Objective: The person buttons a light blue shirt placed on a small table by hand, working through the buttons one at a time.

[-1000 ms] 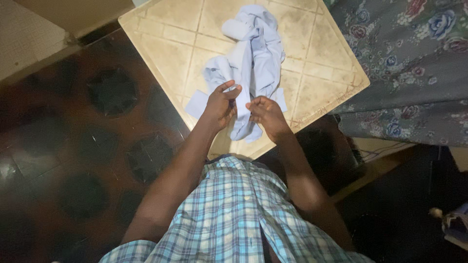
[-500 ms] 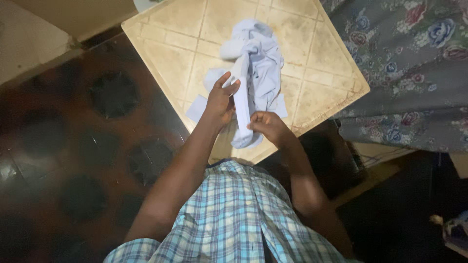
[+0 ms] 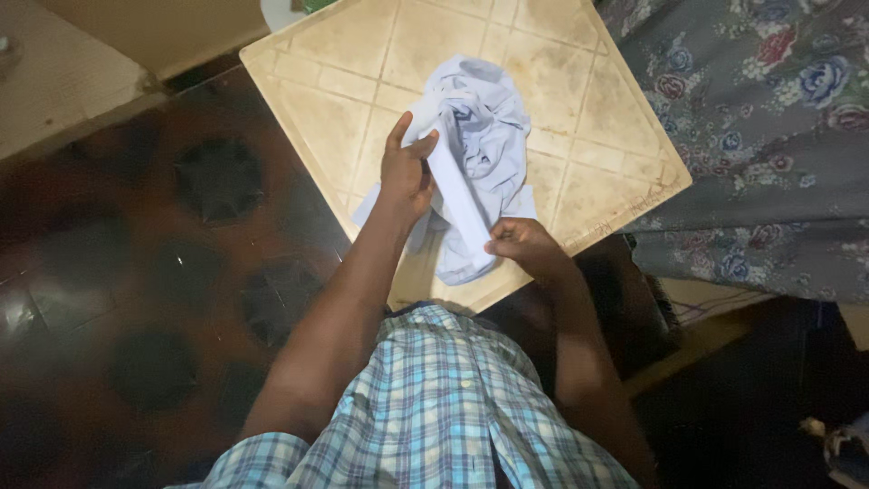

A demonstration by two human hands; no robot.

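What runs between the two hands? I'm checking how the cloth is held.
In the head view, a taut, flat strip of the pale blue cloth spans from the left hand to the right hand.

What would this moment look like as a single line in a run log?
left hand: grip on pale blue garment | right hand: grip on its stretched strip | garment: bunched on beige table

Crumpled pale-blue shirt (image 3: pixel 484 136) on table
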